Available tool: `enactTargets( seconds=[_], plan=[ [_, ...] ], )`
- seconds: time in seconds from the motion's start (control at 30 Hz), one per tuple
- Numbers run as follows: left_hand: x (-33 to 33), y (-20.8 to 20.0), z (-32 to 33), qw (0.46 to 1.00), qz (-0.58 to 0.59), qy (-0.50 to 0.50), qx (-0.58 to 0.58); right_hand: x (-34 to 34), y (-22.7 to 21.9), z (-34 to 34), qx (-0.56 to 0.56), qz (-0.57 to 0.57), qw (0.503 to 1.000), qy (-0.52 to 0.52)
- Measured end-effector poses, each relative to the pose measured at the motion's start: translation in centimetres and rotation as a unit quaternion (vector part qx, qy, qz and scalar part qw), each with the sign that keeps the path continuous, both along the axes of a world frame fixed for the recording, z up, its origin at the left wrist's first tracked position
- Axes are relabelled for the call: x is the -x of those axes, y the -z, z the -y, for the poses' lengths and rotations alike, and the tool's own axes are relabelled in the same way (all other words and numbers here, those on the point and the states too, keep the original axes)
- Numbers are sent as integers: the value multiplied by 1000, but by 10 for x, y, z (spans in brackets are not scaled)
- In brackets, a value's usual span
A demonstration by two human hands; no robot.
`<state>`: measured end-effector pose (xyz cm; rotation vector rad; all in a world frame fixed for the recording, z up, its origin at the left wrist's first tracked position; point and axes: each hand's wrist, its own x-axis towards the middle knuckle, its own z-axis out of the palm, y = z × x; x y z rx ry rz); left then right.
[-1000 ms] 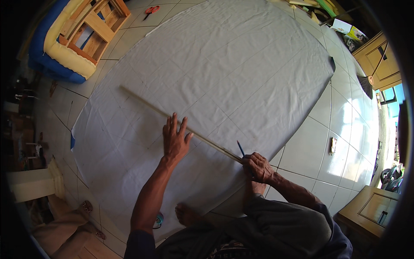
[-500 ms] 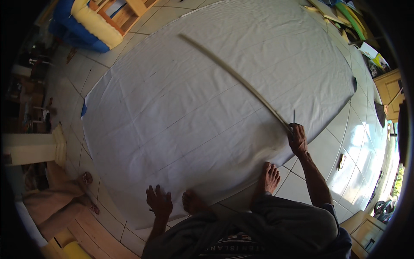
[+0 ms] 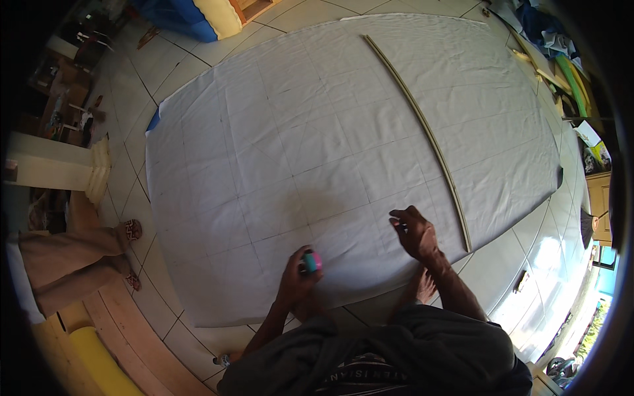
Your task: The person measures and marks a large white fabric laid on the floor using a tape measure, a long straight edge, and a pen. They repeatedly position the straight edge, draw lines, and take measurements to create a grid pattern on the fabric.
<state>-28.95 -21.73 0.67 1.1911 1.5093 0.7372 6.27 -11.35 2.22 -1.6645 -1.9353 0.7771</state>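
A large white sheet lies on the floor, marked with thin dark lines that cross into a grid. My left hand, above its near edge, is closed around a small pink and teal tape measure, slightly blurred. To the right, my right hand hovers over the sheet with fingers curled and thumb side inward; whether something thin is between them I cannot make out. A long, narrow wooden strip rests on the sheet beyond and right of my right hand, touched by neither hand.
My bare foot is at the sheet's near edge. On the left another person's legs show beside a wooden bench and a yellow roll. A blue and cream cushioned piece stands far left; boards and clutter lie far right.
My right hand has let go of the wooden strip and moved left. The strip now lies at a steeper slant, farther right. My left hand, spread before, now holds the tape measure.
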Motion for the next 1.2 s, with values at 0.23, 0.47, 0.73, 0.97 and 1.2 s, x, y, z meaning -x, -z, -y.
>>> enactTargets(
  seconds=[0.23, 0.47, 0.73, 0.97, 1.2],
  plan=[
    [29, 18, 1, 953, -295, 19, -62, -91, 49, -10, 33, 229, 930, 285],
    [89, 27, 36, 872, -462, -133, 90, -155, 64, -14, -8, 155, 974, 164],
    [46, 44, -39, 905, -400, -26, -142, 15, 75, 11, -75, -35, 996, 30],
    [10, 52, -131, 916, -356, 51, -177, 48, 62, 49, 10, 25, 995, -94],
    [1, 59, -146, 886, -436, 99, -122, 40, 68, 68, 19, 0, 995, -98]
  ],
)
